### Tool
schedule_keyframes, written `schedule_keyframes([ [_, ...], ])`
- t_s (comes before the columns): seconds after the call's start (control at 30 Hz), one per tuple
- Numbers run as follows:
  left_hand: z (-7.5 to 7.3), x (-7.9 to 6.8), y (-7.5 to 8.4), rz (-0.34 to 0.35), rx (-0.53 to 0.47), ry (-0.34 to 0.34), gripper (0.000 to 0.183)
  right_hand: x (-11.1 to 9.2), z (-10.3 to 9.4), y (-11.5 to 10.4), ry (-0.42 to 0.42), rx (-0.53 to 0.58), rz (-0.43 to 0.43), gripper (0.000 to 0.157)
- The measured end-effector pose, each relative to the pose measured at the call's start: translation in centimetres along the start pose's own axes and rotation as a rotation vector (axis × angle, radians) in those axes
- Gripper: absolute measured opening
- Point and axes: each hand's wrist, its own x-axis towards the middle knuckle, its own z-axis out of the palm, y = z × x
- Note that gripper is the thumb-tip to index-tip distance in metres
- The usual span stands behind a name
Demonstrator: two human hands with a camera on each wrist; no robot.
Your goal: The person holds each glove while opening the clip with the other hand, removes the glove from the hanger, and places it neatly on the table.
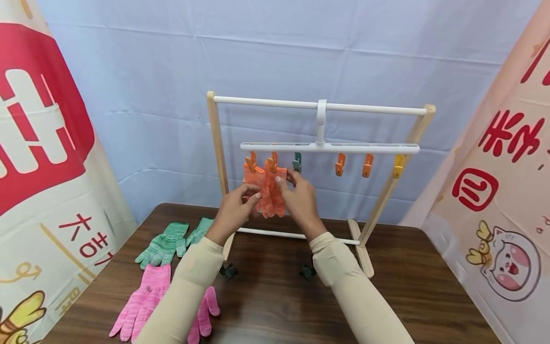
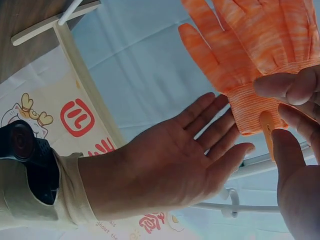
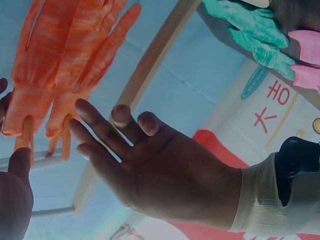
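Observation:
A pair of orange knit gloves (image 1: 267, 191) hangs fingers down, cuffs held by orange clips (image 1: 251, 161) under a white hanger (image 1: 279, 147). My left hand (image 1: 236, 208) is beside the left glove, its fingers loosely bent. In the right wrist view, the fingertips of that left hand (image 3: 145, 165) are close to a cuff and clip, gripping neither. My right hand (image 1: 302, 200) is at the right edge of the other glove. The left wrist view shows this right hand (image 2: 170, 145) with fingers extended at the cuff; whether they touch it I cannot tell.
The hanger hooks over a wood-and-white rack (image 1: 374, 109). A green clip (image 1: 297, 162), more orange clips (image 1: 340, 165) and a yellow clip (image 1: 398, 167) hang unused. Green gloves (image 1: 165, 243) and pink gloves (image 1: 148, 294) lie on the brown table (image 1: 412, 296). Two dark objects (image 1: 229, 271) sit near the rack.

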Motion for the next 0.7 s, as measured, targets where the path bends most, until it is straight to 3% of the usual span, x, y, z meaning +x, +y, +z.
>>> schedule_keyframes([
  [0.2,0.4,0.6,0.4,0.019,0.010,0.002,0.027,0.5,-0.1,-0.9,-0.012,-0.053,-0.007,0.054],
  [0.5,1.2,1.2,1.0,0.041,-0.046,-0.047,0.031,1.2,0.2,-1.6,-0.002,-0.051,-0.022,0.057],
  [0.7,1.6,1.5,1.2,0.029,0.024,-0.008,0.024,1.8,0.5,-1.6,0.011,-0.057,-0.043,0.055],
])
